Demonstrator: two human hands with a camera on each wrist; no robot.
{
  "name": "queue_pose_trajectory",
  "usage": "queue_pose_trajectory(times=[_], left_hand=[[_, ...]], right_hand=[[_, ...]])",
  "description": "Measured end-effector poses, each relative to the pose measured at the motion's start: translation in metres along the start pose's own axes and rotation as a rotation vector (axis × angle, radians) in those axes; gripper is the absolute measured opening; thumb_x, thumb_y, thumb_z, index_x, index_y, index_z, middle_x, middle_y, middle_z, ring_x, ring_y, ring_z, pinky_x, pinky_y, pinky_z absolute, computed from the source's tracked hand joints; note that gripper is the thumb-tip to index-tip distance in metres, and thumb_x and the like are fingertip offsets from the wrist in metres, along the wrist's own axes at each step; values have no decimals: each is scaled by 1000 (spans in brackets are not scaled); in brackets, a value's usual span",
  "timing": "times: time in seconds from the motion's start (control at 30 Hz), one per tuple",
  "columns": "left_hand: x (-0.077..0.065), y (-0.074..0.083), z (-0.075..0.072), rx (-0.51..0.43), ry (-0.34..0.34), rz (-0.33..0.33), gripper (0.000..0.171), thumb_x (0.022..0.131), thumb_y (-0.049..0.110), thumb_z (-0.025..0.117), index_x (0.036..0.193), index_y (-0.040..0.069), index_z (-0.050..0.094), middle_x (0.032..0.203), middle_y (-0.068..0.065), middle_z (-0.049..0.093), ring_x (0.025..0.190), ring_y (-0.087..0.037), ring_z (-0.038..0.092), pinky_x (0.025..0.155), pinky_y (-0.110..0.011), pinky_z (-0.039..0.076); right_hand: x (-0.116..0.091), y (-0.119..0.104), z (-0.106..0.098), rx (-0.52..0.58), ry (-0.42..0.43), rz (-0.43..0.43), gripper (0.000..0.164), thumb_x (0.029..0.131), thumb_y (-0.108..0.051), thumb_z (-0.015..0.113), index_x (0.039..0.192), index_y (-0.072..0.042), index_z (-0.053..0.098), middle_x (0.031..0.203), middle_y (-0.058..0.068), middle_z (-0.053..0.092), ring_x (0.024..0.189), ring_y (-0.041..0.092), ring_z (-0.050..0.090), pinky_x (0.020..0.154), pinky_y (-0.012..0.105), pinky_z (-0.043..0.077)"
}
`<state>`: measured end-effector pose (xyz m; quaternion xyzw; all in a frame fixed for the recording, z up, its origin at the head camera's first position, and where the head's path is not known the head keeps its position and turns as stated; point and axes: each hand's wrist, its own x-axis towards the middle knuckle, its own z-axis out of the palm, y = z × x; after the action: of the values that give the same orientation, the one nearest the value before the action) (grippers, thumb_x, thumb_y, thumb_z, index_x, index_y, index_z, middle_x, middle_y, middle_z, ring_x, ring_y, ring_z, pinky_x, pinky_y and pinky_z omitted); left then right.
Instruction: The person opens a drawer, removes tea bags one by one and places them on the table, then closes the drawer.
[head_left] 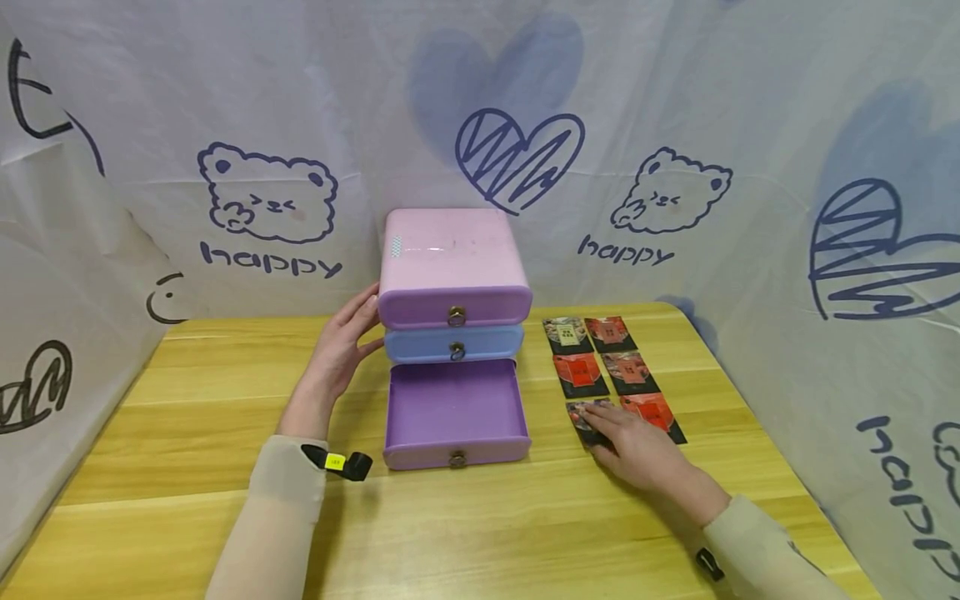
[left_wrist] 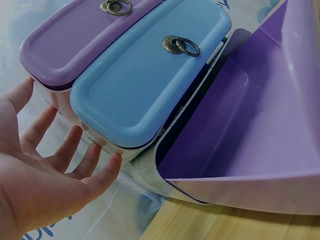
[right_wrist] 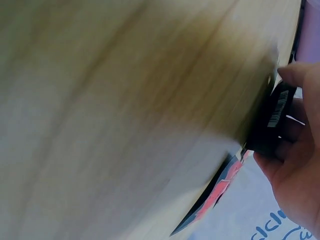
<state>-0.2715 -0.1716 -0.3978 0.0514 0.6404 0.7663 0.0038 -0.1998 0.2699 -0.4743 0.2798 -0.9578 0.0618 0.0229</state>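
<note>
A pink mini chest of drawers [head_left: 453, 250] stands on the table with its bottom purple drawer [head_left: 457, 404] pulled out, nothing visible inside. The blue middle drawer [left_wrist: 150, 75] and purple top drawer [left_wrist: 80, 40] are closed. My left hand [head_left: 337, 354] has its fingers spread, fingertips against the chest's left side. On the right, my right hand [head_left: 637, 450] pinches a small black packet [head_left: 585, 422] at the front left of two columns of packets. In the right wrist view, that packet's barcoded back [right_wrist: 277, 110] is tilted off the table, thumb at one edge, fingers behind.
Several flat red-and-black packets lie right of the chest, among them a red one [head_left: 581, 375] and one with a pale label [head_left: 567, 335]. A white cloth [head_left: 360, 100] printed with bears and hearts hangs behind the wooden table [head_left: 187, 400] and along both sides.
</note>
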Motion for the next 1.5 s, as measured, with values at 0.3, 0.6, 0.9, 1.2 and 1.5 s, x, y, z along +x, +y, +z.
queue_pose_trajectory(times=[0.3,0.6,0.9,1.2,1.5], left_hand=[[0,1,0,-12,-1,-8,52,86,47,56,134,29,45,138,-2,40,118,-17,39,98,-54,33],[1,0,-2,-13,-1,-9,53,86,47,57,134,29,45,138,-2,40,119,-17,39,98,-54,33],[1,-1,-2,-28,-10,-6,52,86,46,56,134,28,45,138,-3,40,120,-19,37,98,-55,32],[0,-1,-1,-29,-5,-2,52,86,46,56,134,28,45,138,-3,39,121,-20,36,98,-55,32],[-1,0,-1,-27,2,-2,52,86,46,56,134,28,46,138,-3,40,120,-19,37,98,-54,33]], right_hand=[[0,-1,1,26,-26,55,68,83,-59,52,138,-20,38,141,6,37,123,29,34,90,54,42],[0,0,3,46,-21,56,69,83,-60,52,138,-20,39,142,5,36,123,28,34,90,53,42],[1,-2,0,46,61,27,64,84,-56,53,137,-22,41,141,2,37,124,24,33,89,52,43],[19,-33,-23,49,415,-241,45,81,-32,65,121,-16,56,124,2,53,113,15,44,80,42,50],[39,-79,-30,32,597,-496,39,74,-20,71,110,-8,61,109,6,59,102,17,51,79,38,51]])
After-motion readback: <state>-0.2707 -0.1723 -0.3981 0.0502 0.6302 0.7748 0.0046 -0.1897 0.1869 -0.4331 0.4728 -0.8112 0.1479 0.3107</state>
